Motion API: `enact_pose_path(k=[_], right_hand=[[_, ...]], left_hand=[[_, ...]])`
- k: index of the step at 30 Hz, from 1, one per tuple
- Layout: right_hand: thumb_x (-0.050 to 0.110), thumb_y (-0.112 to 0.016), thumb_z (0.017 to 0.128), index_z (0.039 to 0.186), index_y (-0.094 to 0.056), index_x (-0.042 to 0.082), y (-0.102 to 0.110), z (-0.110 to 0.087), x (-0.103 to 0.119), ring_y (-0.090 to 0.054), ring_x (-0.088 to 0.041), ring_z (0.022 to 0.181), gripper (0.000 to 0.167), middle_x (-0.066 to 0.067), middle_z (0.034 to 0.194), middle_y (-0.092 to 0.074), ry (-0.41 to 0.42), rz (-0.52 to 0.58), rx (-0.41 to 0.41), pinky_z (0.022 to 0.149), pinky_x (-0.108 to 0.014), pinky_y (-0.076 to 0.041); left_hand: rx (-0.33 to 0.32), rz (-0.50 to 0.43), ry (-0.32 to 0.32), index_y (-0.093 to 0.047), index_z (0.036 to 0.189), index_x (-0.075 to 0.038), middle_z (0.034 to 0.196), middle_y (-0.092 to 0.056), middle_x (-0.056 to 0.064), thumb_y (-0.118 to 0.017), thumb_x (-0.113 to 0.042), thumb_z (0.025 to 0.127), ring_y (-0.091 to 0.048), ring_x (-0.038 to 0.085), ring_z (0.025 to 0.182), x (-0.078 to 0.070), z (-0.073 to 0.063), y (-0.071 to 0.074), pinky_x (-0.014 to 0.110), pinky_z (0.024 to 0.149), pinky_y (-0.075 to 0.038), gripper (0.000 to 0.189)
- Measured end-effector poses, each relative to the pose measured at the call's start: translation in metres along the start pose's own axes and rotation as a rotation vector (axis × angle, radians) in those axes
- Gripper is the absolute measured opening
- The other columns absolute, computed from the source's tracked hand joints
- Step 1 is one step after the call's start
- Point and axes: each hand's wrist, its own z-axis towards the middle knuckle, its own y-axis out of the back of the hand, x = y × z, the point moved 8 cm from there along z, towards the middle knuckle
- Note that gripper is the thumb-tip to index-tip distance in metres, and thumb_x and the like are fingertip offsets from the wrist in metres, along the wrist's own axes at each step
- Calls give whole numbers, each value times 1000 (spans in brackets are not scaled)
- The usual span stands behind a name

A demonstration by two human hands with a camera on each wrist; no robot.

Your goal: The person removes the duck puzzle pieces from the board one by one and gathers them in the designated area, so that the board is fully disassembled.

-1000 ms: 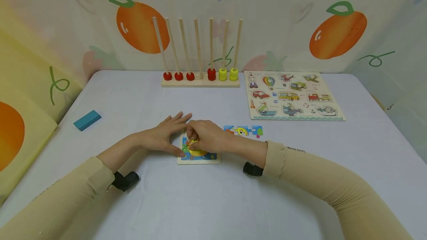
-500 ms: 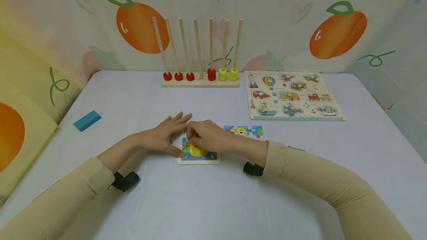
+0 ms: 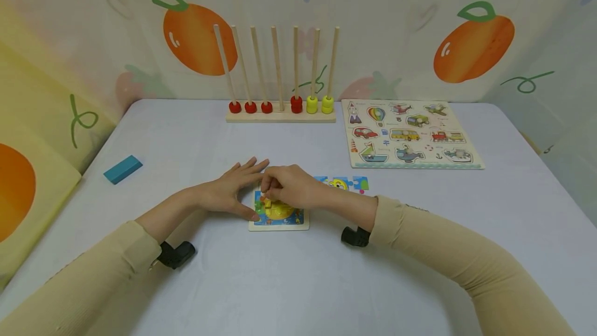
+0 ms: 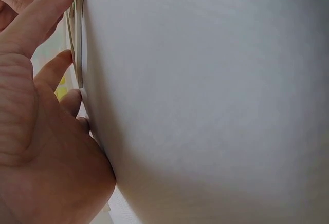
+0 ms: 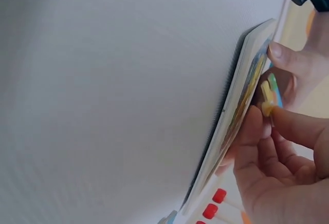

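Observation:
A small wooden jigsaw puzzle board (image 3: 280, 224) with a yellow and blue picture lies in front of the person. My left hand (image 3: 226, 189) is spread at its left side, thumb on the near left corner and fingertips at the far edge. In the right wrist view, my right hand (image 5: 282, 175) pinches a jigsaw piece (image 5: 268, 100) in yellow, green and blue between thumb and finger, tilted up close over the board. From the head view that right hand (image 3: 294, 188) covers the board's upper right part. The left wrist view shows the board's edge (image 4: 79, 39) beside the left fingers.
Loose jigsaw pieces (image 3: 360, 183) lie right of the board, partly behind the right hand. A counting rack (image 3: 280, 117) with red and yellow beads stands at the back. A vehicle peg puzzle (image 3: 412, 139) lies at back right, a blue block (image 3: 123, 169) at left.
My right hand has shifted slightly up and back from the picture, with the pinched piece tilting up. More of the yellow picture shows. The left hand stays put.

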Motion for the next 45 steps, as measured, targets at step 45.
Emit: enact_pose_path(k=[45], right_hand=[[10,-61,96,105,-64,5,81,-51,-45,-69,-24,80,10,-9,94,-70,-100,58,-140,77,-33,-61]], left_hand=[[-8,66,24,-35,154,-19,168,-10,14,-78,-40,77,6,41,156,-1,1,-1,66,122,5,90]])
